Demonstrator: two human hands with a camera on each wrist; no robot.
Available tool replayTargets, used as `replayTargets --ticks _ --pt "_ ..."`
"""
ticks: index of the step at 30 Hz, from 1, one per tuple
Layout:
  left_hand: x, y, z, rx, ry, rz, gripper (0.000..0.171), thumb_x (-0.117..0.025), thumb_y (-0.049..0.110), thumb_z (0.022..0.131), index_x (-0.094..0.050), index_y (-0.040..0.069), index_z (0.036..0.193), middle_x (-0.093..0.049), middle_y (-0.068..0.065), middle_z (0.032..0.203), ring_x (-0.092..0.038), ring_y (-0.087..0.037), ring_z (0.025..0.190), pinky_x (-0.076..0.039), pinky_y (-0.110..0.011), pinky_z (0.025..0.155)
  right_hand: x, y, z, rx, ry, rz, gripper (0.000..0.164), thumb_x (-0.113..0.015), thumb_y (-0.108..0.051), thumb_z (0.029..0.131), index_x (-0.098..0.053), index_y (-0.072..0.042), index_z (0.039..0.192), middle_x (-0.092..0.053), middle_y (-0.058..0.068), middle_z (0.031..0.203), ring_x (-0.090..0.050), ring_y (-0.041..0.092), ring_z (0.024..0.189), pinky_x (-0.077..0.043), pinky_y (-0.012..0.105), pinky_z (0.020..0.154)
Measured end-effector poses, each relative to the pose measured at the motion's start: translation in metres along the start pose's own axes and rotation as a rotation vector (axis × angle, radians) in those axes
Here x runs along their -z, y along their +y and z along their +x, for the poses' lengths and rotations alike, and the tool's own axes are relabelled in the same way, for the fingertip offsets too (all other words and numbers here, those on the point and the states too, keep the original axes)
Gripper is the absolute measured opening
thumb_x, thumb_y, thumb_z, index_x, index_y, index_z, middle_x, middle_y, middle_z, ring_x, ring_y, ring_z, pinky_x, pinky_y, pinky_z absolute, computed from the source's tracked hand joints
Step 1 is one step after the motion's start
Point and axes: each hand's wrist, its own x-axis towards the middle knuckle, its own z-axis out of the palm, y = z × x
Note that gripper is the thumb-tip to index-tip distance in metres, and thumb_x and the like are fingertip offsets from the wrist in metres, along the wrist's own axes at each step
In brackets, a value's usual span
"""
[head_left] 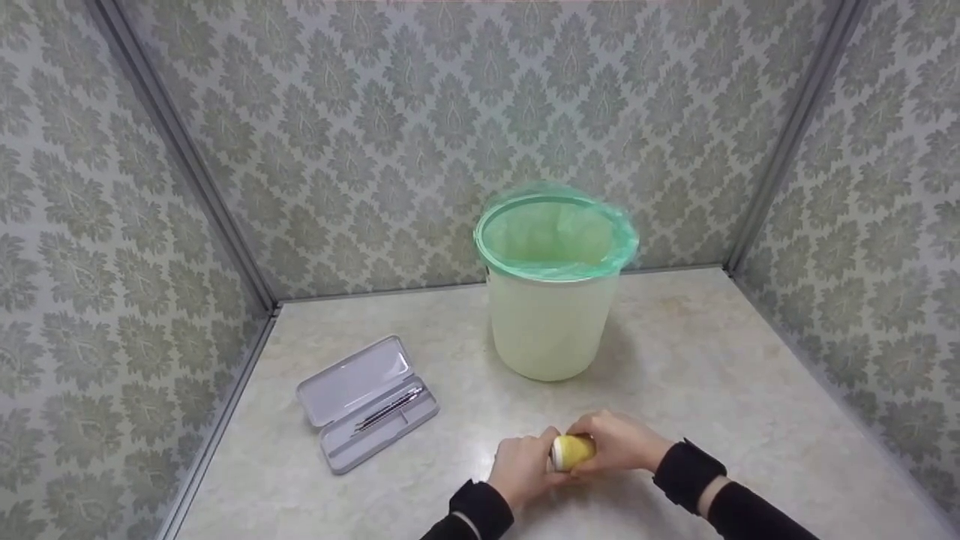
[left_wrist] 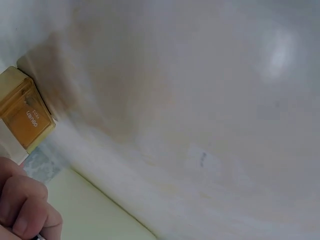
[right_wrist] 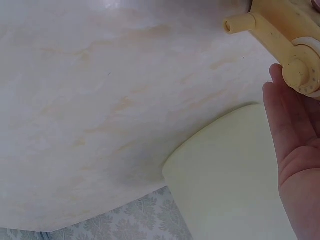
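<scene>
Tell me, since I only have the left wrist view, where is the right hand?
Observer: At the sharpener; the head view shows the right hand gripping it.
Operator: Anything on the side I can't see?
Observer: Yes, the right wrist view shows a crank there.
Operator: And what's that pale green shape below the sharpener in my picture?
Observer: The bin; the head view shows a green bag over its rim.
</scene>
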Motion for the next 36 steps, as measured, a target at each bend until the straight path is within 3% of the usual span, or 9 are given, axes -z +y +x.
replayTargets --ticks 6,11,16,20,27,36 --pt "0.002 -0.005 -0.002 0.008 -0.013 0.019 0.049 -0.079 0.064 0.077 -0.059 0.023 0.095 -0.062 0.010 0.066 -0.050 -0.005 0.053 -0.033 -0.021 0.049 0.001 0.003 -0.006 -0.032 0.008 0.001 0.051 -0.090 -0.035 0.073 -0.076 -0.006 0.113 -0.079 0.003 0.103 -0.070 0.010 0.090 -0.058 0.027 0.080" --pt "0.005 -0.014 -0.005 0.026 -0.020 -0.015 0.049 -0.080 0.063 0.075 -0.060 0.024 0.096 -0.063 0.010 0.067 -0.051 -0.004 0.055 -0.033 -0.021 0.051 0.002 0.008 -0.011 -0.085 0.002 0.006 0.062 -0.091 -0.041 0.073 -0.074 -0.005 0.120 -0.079 0.006 0.110 -0.072 0.019 0.099 -0.059 0.037 0.088" --pt "0.009 -0.021 -0.006 0.057 -0.057 -0.045 0.049 -0.082 0.060 0.074 -0.060 0.024 0.097 -0.064 0.010 0.069 -0.052 -0.003 0.057 -0.034 -0.021 0.052 -0.004 0.015 -0.014 -0.073 -0.022 0.025 0.053 -0.091 -0.031 0.074 -0.075 -0.007 0.118 -0.079 0.006 0.111 -0.074 0.019 0.098 -0.060 0.036 0.088" --pt "0.011 -0.025 -0.006 0.058 -0.061 -0.044 0.050 -0.081 0.063 0.073 -0.060 0.025 0.096 -0.064 0.011 0.069 -0.052 -0.003 0.057 -0.036 -0.022 0.053 -0.013 0.020 -0.017 -0.084 -0.021 0.042 0.037 -0.088 -0.016 0.074 -0.077 -0.009 0.108 -0.080 0.004 0.101 -0.074 0.020 0.091 -0.059 0.034 0.083" --pt "0.010 -0.030 -0.005 0.069 -0.069 -0.084 0.050 -0.083 0.061 0.072 -0.060 0.024 0.096 -0.064 0.010 0.069 -0.051 -0.003 0.057 -0.037 -0.022 0.055 -0.029 0.022 -0.021 -0.139 0.015 0.116 0.011 -0.083 -0.011 0.079 -0.075 -0.009 0.087 -0.076 -0.001 0.082 -0.062 0.002 0.074 -0.053 0.026 0.071" --pt "0.010 -0.031 -0.006 0.047 -0.059 -0.079 0.052 -0.081 0.065 0.073 -0.058 0.024 0.095 -0.059 0.012 0.065 -0.044 -0.001 0.053 -0.033 -0.020 0.052 -0.036 0.022 -0.021 -0.104 0.074 0.070 0.005 -0.079 -0.008 0.084 -0.078 -0.011 0.088 -0.077 0.000 0.082 -0.066 0.003 0.074 -0.055 0.026 0.071"
